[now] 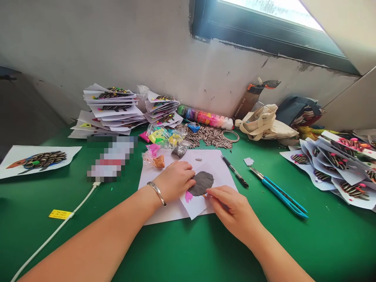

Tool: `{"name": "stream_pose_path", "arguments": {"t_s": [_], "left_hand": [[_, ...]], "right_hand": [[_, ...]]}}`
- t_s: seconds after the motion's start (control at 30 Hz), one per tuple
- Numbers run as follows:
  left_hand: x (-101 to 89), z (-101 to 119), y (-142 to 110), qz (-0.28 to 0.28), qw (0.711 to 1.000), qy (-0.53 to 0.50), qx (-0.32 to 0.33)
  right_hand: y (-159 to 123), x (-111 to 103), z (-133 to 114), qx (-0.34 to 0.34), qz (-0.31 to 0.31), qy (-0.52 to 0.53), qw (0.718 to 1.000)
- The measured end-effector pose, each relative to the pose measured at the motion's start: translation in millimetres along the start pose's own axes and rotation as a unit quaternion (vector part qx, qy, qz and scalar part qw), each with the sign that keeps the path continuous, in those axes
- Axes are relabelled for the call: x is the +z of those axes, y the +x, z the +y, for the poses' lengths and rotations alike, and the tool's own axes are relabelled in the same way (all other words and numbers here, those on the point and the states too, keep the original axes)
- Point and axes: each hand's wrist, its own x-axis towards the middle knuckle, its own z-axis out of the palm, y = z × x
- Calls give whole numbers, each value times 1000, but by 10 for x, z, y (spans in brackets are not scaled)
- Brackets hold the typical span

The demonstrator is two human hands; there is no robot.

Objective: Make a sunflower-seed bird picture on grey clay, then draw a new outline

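Green counter (176,254) below a window (273,11), gray disc (202,183) on white paper (196,211)

Both forearms are stretched forward. Left of the disc, the left hand (176,182) is laid palm down, fingers slightly bent; at its lower right edge, the right hand (230,203) is held with thumb and forefinger close together. Whether anything is gripped by either cannot be told. Beyond the disc, bagged clay (157,136) and striped seeds (205,135) are heaped; to its right, a pen (235,171) and blue cutter (283,196) are laid. Left of it, one object (113,158) is pixelated.
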Motion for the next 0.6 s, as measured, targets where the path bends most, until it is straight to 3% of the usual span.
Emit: {"name": "stream_pose_path", "arguments": {"t_s": [0.13, 0.43, 0.6], "left_hand": [[6, -4, -1, 5, 1000, -8, 0], [15, -7, 0, 9, 1000, -7, -1], [21, -9, 0, 7, 1000, -9, 0]], "right_hand": [[-64, -38, -3, 16, -24, 13, 1000], [-120, 3, -46, -31, -44, -47, 997], [-110, -12, -6, -13, -21, -2, 1000]]}}
